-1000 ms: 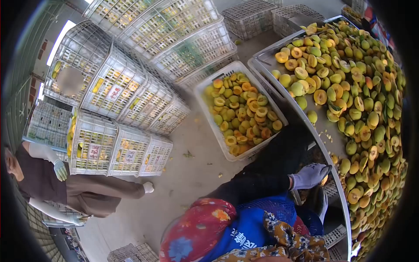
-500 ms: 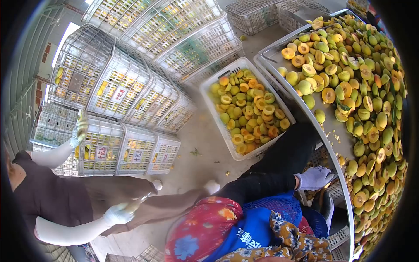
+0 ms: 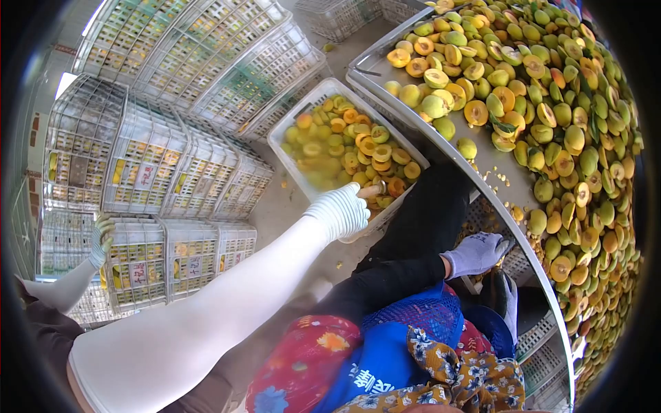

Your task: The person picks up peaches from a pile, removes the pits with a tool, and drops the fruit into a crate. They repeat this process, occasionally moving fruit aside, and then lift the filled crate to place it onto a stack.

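Note:
My left hand (image 3: 477,253), in a lavender glove, is closed at the edge of the metal table (image 3: 513,180). What its fingertips hold is too small to make out. Just below it is my right hand (image 3: 510,303), in a pale glove with a dark palm. It looks curled, and whatever is in it is hidden. Halved apricots (image 3: 578,162) with orange flesh and green-yellow skin cover the table to the right. A blue apron (image 3: 385,361) lies over my lap.
A co-worker's white-sleeved arm (image 3: 227,310) reaches across from the left, its striped glove (image 3: 339,212) gripping a wooden-handled tool (image 3: 372,191) over a white crate (image 3: 382,122) of halved fruit. Stacked crates (image 3: 76,144) stand at left. Another crate (image 3: 540,337) sits under the table edge.
The co-worker's arm has swung from the left to over the fruit crate, tool in hand. My view has shifted slightly right and down. My hands stay together at the table edge.

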`<state>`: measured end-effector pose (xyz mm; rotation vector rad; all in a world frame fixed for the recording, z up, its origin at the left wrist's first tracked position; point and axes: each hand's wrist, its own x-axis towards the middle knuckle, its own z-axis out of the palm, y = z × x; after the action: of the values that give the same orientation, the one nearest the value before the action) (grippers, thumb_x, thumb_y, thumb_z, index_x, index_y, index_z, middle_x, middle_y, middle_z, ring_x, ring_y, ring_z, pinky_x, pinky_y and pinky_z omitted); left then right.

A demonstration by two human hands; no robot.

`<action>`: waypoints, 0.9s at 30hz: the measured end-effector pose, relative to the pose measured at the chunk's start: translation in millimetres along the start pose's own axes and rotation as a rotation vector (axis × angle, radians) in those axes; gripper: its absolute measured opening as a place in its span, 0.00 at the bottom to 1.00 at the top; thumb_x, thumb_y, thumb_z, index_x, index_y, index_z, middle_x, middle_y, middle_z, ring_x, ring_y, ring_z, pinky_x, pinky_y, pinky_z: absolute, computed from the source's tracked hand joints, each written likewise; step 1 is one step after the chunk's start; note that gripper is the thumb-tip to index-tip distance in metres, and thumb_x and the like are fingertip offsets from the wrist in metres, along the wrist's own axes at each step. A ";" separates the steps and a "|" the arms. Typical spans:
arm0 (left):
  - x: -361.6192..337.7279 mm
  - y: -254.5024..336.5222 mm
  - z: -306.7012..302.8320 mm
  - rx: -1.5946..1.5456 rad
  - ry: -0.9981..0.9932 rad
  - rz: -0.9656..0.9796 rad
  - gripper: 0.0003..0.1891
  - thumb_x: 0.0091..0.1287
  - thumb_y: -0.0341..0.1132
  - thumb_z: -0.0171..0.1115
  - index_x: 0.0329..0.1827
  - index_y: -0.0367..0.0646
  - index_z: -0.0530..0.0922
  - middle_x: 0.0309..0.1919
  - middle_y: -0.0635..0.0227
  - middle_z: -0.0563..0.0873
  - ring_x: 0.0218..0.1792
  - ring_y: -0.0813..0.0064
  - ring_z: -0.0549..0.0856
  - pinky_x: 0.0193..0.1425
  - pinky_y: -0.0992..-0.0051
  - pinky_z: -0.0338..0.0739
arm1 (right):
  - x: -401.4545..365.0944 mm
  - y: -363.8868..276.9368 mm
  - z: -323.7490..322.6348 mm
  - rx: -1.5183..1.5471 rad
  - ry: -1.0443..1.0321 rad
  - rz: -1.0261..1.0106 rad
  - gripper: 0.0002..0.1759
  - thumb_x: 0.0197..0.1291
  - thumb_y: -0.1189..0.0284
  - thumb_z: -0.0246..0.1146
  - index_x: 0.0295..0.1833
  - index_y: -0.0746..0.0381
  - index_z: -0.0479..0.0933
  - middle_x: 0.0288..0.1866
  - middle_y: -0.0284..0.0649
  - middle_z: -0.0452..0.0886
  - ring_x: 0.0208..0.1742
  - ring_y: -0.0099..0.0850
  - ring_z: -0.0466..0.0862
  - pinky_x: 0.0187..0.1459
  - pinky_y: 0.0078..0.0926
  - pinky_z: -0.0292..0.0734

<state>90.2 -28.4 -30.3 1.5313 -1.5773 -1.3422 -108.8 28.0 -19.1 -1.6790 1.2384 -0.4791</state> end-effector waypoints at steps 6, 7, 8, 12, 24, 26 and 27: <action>0.6 -2.3 0.8 0.054 0.021 0.069 0.21 0.78 0.50 0.44 0.44 0.40 0.77 0.39 0.47 0.84 0.44 0.44 0.83 0.49 0.50 0.76 | -0.2 -19.5 -8.8 -0.213 -0.097 -0.161 0.31 0.65 0.78 0.60 0.73 0.60 0.65 0.67 0.58 0.68 0.65 0.56 0.72 0.65 0.45 0.69; 1.7 -6.4 3.0 0.047 0.037 0.053 0.21 0.78 0.50 0.45 0.44 0.40 0.77 0.39 0.47 0.84 0.44 0.44 0.84 0.48 0.50 0.76 | 1.1 -23.9 -9.8 -0.261 -0.115 -0.180 0.30 0.66 0.77 0.59 0.73 0.61 0.65 0.68 0.58 0.68 0.65 0.55 0.72 0.65 0.45 0.69; 1.8 -7.6 2.3 0.046 0.023 0.062 0.21 0.78 0.49 0.45 0.43 0.40 0.77 0.39 0.47 0.84 0.43 0.44 0.84 0.48 0.50 0.76 | 1.1 -16.7 -7.3 -0.215 -0.094 -0.148 0.26 0.69 0.73 0.58 0.72 0.63 0.66 0.65 0.57 0.71 0.64 0.52 0.74 0.65 0.41 0.70; 2.6 -11.9 6.2 0.030 0.072 0.034 0.19 0.77 0.49 0.48 0.43 0.40 0.77 0.38 0.47 0.85 0.43 0.43 0.84 0.46 0.49 0.76 | 16.4 -14.7 -0.8 0.339 0.019 0.465 0.23 0.71 0.68 0.58 0.66 0.69 0.70 0.56 0.54 0.79 0.57 0.45 0.79 0.61 0.33 0.72; -8.1 -28.0 -46.8 -0.016 0.292 0.039 0.15 0.78 0.39 0.47 0.49 0.37 0.76 0.37 0.47 0.84 0.42 0.43 0.84 0.43 0.53 0.78 | 71.5 -77.8 34.3 -0.197 0.153 -0.118 0.12 0.63 0.72 0.66 0.45 0.65 0.72 0.29 0.55 0.80 0.34 0.55 0.83 0.33 0.46 0.74; -24.9 -30.4 -65.3 -0.162 0.383 0.015 0.15 0.77 0.42 0.48 0.47 0.39 0.76 0.37 0.46 0.85 0.41 0.41 0.83 0.40 0.51 0.77 | 83.2 -89.7 42.6 -0.130 0.039 -0.159 0.14 0.59 0.72 0.68 0.46 0.65 0.72 0.31 0.55 0.80 0.35 0.54 0.83 0.32 0.44 0.75; -36.2 -28.8 -74.2 -0.197 0.464 0.039 0.15 0.78 0.40 0.48 0.50 0.37 0.77 0.38 0.46 0.85 0.42 0.46 0.86 0.42 0.57 0.79 | 87.8 -95.7 44.4 -0.098 -0.017 -0.109 0.16 0.57 0.73 0.69 0.47 0.66 0.73 0.34 0.54 0.79 0.35 0.53 0.83 0.31 0.43 0.75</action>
<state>175.2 -9.7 -22.2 1.5406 -1.1451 -0.9934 9.5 -27.0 23.6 -1.8369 1.1789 -0.4752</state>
